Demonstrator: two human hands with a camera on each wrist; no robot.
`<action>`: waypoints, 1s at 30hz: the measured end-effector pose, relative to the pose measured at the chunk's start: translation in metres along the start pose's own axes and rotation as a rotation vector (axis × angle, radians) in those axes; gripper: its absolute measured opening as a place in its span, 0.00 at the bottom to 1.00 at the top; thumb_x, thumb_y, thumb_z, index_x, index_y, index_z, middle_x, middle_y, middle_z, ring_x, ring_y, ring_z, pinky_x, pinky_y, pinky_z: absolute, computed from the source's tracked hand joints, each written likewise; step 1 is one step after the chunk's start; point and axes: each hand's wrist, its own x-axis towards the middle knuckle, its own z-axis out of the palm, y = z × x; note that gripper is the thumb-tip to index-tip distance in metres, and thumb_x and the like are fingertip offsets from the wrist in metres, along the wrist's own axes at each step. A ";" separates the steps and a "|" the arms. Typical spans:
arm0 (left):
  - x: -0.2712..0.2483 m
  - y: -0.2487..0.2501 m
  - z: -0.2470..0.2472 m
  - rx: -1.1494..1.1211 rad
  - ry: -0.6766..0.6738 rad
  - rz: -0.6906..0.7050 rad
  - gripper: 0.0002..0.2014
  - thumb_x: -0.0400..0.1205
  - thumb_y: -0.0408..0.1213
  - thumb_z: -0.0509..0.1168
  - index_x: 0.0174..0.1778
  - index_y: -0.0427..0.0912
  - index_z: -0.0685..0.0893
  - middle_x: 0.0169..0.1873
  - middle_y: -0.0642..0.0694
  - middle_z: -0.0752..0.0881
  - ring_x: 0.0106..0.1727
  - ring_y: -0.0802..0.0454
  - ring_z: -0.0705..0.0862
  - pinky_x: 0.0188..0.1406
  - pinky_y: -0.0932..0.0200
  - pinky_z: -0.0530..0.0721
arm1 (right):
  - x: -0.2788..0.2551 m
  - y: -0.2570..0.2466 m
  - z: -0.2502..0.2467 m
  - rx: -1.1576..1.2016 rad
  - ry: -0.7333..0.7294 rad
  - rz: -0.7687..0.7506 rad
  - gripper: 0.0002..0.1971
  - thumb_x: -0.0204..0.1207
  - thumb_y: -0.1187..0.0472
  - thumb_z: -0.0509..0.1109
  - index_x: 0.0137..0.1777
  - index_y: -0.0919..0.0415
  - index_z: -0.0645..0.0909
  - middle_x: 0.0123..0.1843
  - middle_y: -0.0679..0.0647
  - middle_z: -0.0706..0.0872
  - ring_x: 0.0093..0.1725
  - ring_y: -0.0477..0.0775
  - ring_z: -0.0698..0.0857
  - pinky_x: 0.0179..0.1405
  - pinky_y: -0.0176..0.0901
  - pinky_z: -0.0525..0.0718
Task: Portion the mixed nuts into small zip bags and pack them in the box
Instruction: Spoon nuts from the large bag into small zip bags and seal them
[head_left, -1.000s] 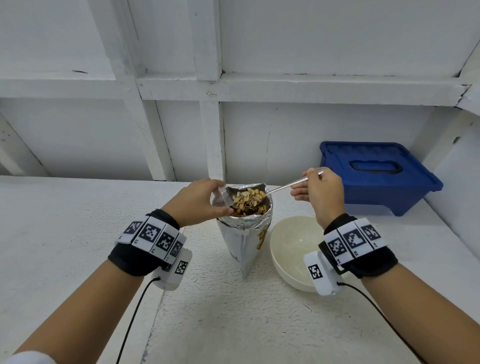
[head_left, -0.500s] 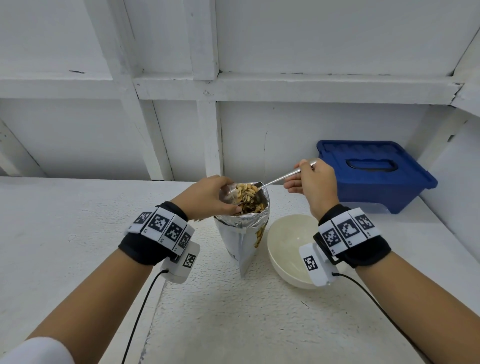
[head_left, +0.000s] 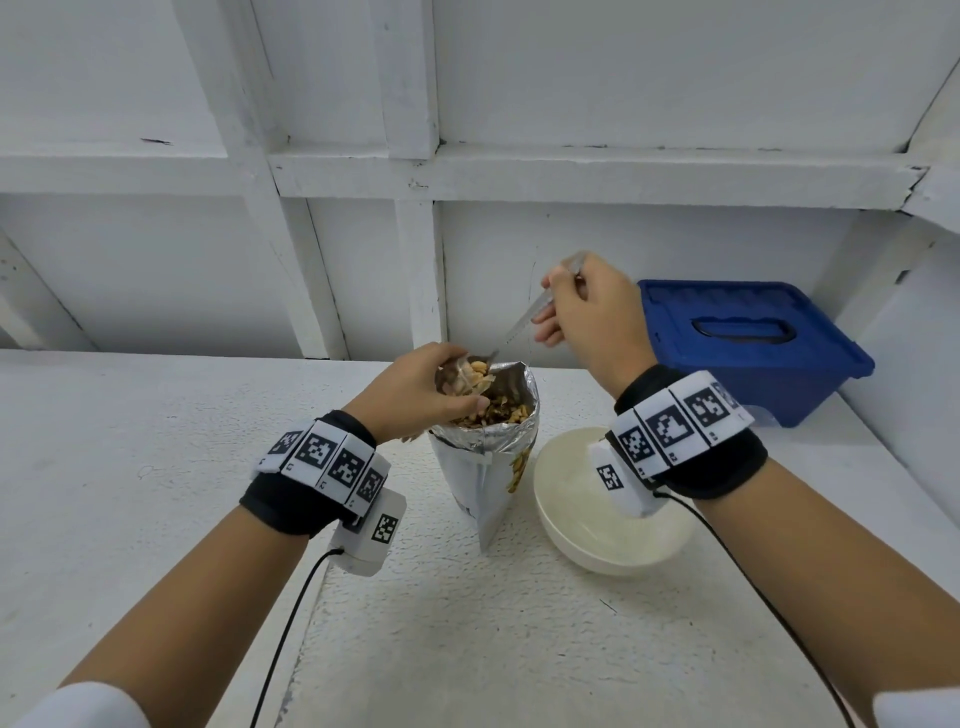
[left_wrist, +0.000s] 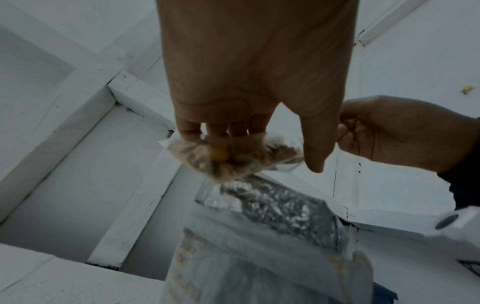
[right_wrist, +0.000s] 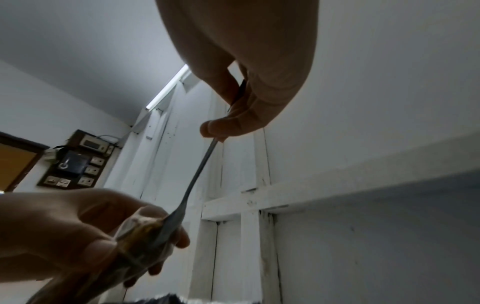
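Note:
An open silver foil bag of mixed nuts (head_left: 488, 467) stands on the white table. Just over its mouth, my left hand (head_left: 415, 395) grips a small clear zip bag (head_left: 462, 374) partly filled with nuts; the left wrist view shows that zip bag (left_wrist: 228, 158) bulging under the fingertips. My right hand (head_left: 587, 312) pinches the handle of a metal spoon (head_left: 519, 327), raised and tilted steeply. The spoon (right_wrist: 200, 170) has its bowl in the mouth of the zip bag (right_wrist: 140, 236). A blue lidded box (head_left: 748, 343) sits shut at the back right.
A cream bowl (head_left: 597, 540) stands right of the foil bag, under my right wrist, and looks empty. A white panelled wall with a ledge (head_left: 571, 171) runs close behind the table. Cables trail from both wrist units along the table.
My right hand has risen and tipped the spoon handle upward, so the spoon's bowl now points down into the small zip bag. The left hand stays at the foil bag's mouth.

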 end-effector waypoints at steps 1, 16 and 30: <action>-0.001 0.000 0.000 -0.025 0.020 -0.006 0.29 0.74 0.46 0.72 0.69 0.41 0.74 0.51 0.50 0.80 0.47 0.56 0.81 0.30 0.77 0.75 | 0.002 -0.005 0.000 -0.024 -0.003 -0.049 0.10 0.84 0.61 0.57 0.41 0.59 0.75 0.30 0.55 0.82 0.24 0.41 0.83 0.25 0.31 0.82; -0.008 -0.022 -0.003 -0.108 0.133 -0.013 0.26 0.77 0.45 0.70 0.69 0.43 0.74 0.47 0.54 0.82 0.43 0.65 0.80 0.33 0.79 0.77 | -0.005 0.016 -0.021 -0.134 0.134 -0.141 0.08 0.84 0.61 0.57 0.46 0.62 0.75 0.34 0.58 0.83 0.27 0.40 0.84 0.26 0.32 0.83; -0.007 -0.027 0.005 -0.450 0.228 -0.025 0.22 0.76 0.48 0.69 0.65 0.50 0.77 0.53 0.44 0.86 0.55 0.49 0.85 0.53 0.54 0.85 | -0.049 0.059 0.020 -0.217 -0.072 -0.044 0.11 0.84 0.61 0.57 0.47 0.66 0.78 0.33 0.59 0.85 0.27 0.39 0.84 0.31 0.40 0.84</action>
